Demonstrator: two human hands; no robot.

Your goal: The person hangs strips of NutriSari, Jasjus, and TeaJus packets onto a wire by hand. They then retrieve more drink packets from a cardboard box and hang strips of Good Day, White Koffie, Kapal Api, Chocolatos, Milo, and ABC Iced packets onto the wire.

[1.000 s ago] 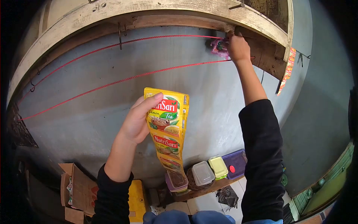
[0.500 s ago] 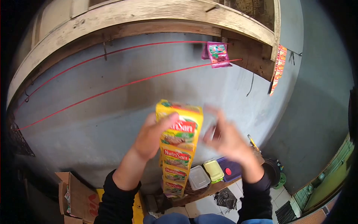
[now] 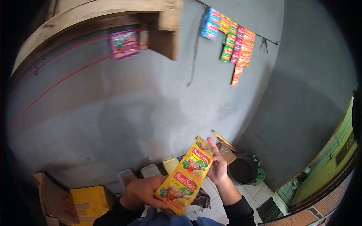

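Note:
A folded strip of yellow NutriSari drink sachets (image 3: 185, 180) is held low in front of me, tilted with its top leaning right. My left hand (image 3: 148, 190) grips the lower left part of the strip, fingers partly hidden by it. At the upper right edge, my right hand (image 3: 218, 167) has hold of the strip, one finger stretched up along the side and the others partly behind it.
A purple sachet pack (image 3: 125, 45) hangs by red strings under a wooden shelf (image 3: 164, 41). Strips of coloured sachets (image 3: 229, 41) hang on the wall line. Below are a cardboard box (image 3: 56, 199), a yellow box (image 3: 90, 203), plastic containers (image 3: 151, 171) and a black bucket (image 3: 243, 169).
My view has swung right, bringing the hanging sachet strips into sight. The NutriSari strip has come lower and tilted. My right hand, previously apart from it, is now on its edge.

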